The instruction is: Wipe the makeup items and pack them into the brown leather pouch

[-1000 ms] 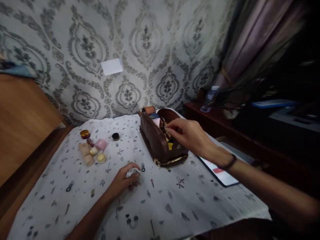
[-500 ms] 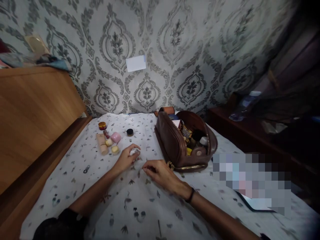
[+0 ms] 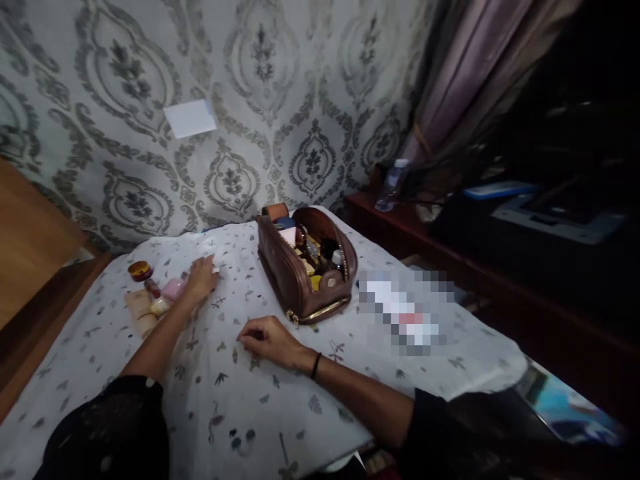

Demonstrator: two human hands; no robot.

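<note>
My left hand (image 3: 202, 278) reaches out to the group of small cosmetic jars (image 3: 159, 293) on the white printed cloth (image 3: 260, 407); its fingers curl over something small and white that I cannot make out. My right hand (image 3: 267, 339) rests on the cloth in front of the open brown leather pouch (image 3: 295, 280), fingers curled and pinched on something small and dark. Bottles and small items fill the pouch.
A gold-lidded jar (image 3: 139, 270) and a tan tube (image 3: 141, 313) lie at the left. A wooden headboard (image 3: 30, 247) stands left. A plastic bottle (image 3: 391, 185) stands on a dark side table (image 3: 450, 253) to the right, under a curtain (image 3: 460, 87).
My right hand left the pouch and came down onto the cloth in front of it. My left hand moved away from me to the cosmetic jars. The view swung right.
</note>
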